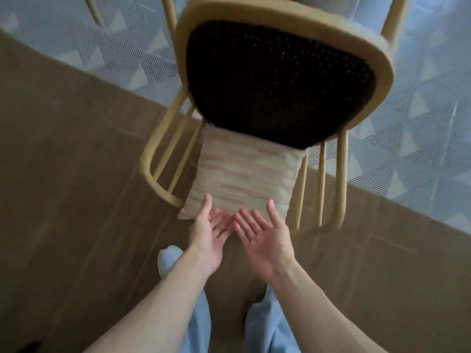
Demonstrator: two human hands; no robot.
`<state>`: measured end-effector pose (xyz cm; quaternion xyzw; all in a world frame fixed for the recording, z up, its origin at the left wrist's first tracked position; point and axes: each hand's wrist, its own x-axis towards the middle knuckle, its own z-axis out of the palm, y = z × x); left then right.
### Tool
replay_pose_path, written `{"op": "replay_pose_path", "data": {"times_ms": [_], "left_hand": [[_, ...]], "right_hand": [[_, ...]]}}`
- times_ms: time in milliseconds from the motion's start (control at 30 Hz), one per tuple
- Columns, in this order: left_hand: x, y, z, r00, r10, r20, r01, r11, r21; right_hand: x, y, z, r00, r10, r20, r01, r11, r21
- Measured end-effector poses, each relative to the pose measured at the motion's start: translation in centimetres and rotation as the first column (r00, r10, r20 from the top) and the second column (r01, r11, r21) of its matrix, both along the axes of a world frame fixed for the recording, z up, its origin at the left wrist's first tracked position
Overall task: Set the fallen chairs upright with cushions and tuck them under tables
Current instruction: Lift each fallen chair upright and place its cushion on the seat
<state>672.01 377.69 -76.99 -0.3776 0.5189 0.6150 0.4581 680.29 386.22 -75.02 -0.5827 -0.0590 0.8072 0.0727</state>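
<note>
Reaching forward with palms up, we hold our left hand (207,236) and right hand (263,235) side by side, fingers spread and gripping nothing, at the near edge of the cushion (244,178). It lies straight ahead, its length running away from us, resting against the spindle back of the fallen chair (280,80). Both hands look equally near; the seat rears up beyond on the floor (63,149).

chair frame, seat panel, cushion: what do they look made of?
Chair frame: looks like pale wood or bentwood with a matte yellowish finish; rounded bent rim and thin spindles, though motion blur leaves it open.
Seat panel: dark woven cane or mesh, judging by tiny light pinholes.
Cushion: soft woven fabric, beige with faint pink stripes; corners sag.
</note>
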Motion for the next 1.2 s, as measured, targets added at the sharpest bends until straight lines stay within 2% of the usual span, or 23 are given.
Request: {"op": "replay_pose_path", "data": {"times_ms": [133,367,500,600,733,867,1000,1200], "left_hand": [[2.4,-1.6,-9.7,0.998,-0.006,0.059,0.007,1.0,-0.015],[4.4,-4.9,-22.7,0.988,-0.113,0.104,0.129,0.978,-0.165],[3.8,-5.3,-27.8,0.992,-0.119,0.033,0.121,0.988,-0.1],[3.6,-5.8,-30.5,0.996,-0.085,-0.023,0.084,0.996,-0.032],[3.4,-6.8,-32.2,0.995,-0.014,-0.101,0.015,1.0,0.008],[2.7,-7.4,-32.7,0.996,0.045,-0.083,-0.03,0.985,0.168],[2.2,-7.7,-32.2,0.996,0.086,-0.031,-0.076,0.966,0.248],[2.3,-7.8,-27.5,0.995,0.057,-0.078,-0.037,0.97,0.239]], "right_hand": [[2.0,-1.6,-9.3,0.999,-0.026,0.035,0.027,0.998,-0.048],[6.0,-4.4,-23.0,0.993,-0.018,0.117,0.025,0.998,-0.057],[7.4,-4.7,-28.4,0.997,-0.074,0.039,0.074,0.997,-0.012],[7.8,-4.6,-30.9,0.992,-0.114,0.049,0.112,0.993,0.041],[7.8,-4.6,-32.9,0.988,-0.155,0.016,0.154,0.986,0.06],[7.5,-4.2,-33.3,0.971,-0.238,-0.026,0.239,0.969,0.064],[7.5,-3.5,-32.2,0.978,-0.208,0.028,0.203,0.972,0.115],[8.3,-2.9,-26.8,0.99,-0.116,0.086,0.103,0.985,0.139]]}}
